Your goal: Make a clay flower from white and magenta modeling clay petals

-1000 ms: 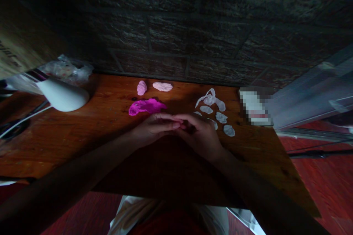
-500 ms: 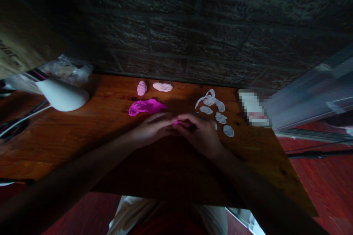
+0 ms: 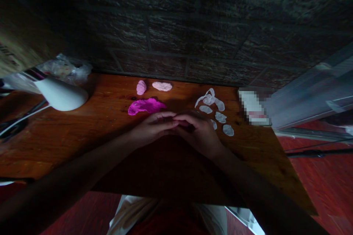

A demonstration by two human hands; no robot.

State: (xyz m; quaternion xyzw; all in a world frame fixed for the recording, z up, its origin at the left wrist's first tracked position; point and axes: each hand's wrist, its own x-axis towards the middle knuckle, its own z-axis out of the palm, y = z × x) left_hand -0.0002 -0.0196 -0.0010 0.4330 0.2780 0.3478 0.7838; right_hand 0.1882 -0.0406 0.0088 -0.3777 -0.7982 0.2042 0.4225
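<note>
My left hand [image 3: 150,126] and my right hand [image 3: 200,132] meet fingertip to fingertip over the wooden table [image 3: 82,132]. Their fingers are closed around a small bit of magenta modelling clay, which the fingertips now cover. Just beyond my left hand lies a ragged, flattened sheet of magenta clay [image 3: 146,106]. Behind it sit two pale pink clay lumps, one short and rounded [image 3: 141,87], one longer [image 3: 162,86]. Near my right hand are several thin whitish flat pieces [image 3: 228,130] and a curled whitish strip [image 3: 219,104]; one piece is partly hidden by that hand.
On the left stands a white cone-shaped object [image 3: 62,95] with a cord, beside a crumpled clear plastic bag [image 3: 68,69] and a cardboard box [image 3: 22,40]. A blurred-out white item [image 3: 255,108] lies at the right edge. A dark brick-patterned wall [image 3: 171,36] rises behind the table.
The magenta bit that showed between my fingertips is now covered by them. My fingers have shifted slightly; the things on the table have stayed in place.
</note>
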